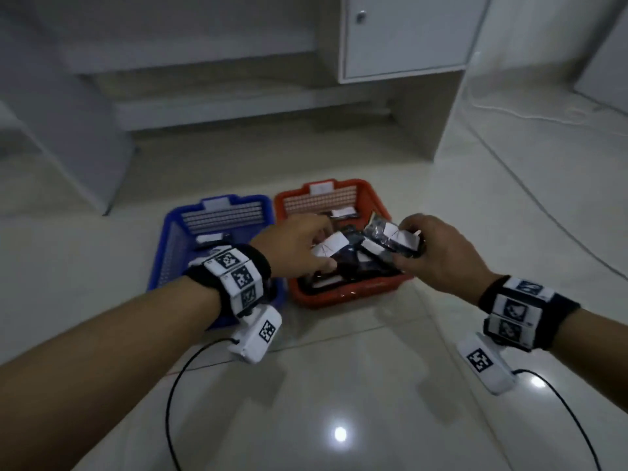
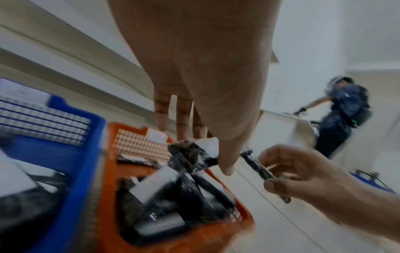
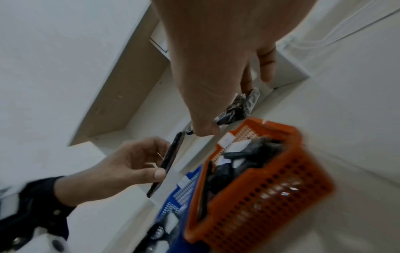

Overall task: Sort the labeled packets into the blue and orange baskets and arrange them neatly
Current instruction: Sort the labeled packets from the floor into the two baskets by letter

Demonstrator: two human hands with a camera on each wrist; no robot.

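Blue basket (image 1: 217, 203) and orange basket (image 1: 343, 297) stand side by side on the tile floor. Several dark packets with white labels (image 1: 353, 266) lie piled in the orange one; one labeled packet (image 1: 210, 237) shows in the blue one. My left hand (image 1: 307, 248) hovers over the orange basket and pinches a dark packet (image 2: 192, 159) between thumb and fingers, white label (image 1: 331, 248) up. My right hand (image 1: 418, 248) grips another labeled packet (image 1: 390, 239) above the basket's right side. That packet shows edge-on (image 2: 259, 169) from the left wrist, and it appears again (image 3: 238, 107) under my right fingers.
A white cabinet with a lock (image 1: 404, 35) and low shelving stand behind the baskets. A thin cable (image 1: 543, 117) runs over the floor at the right. Black wrist-camera cables trail below both arms. Another person (image 2: 344, 109) works at a white table further off.
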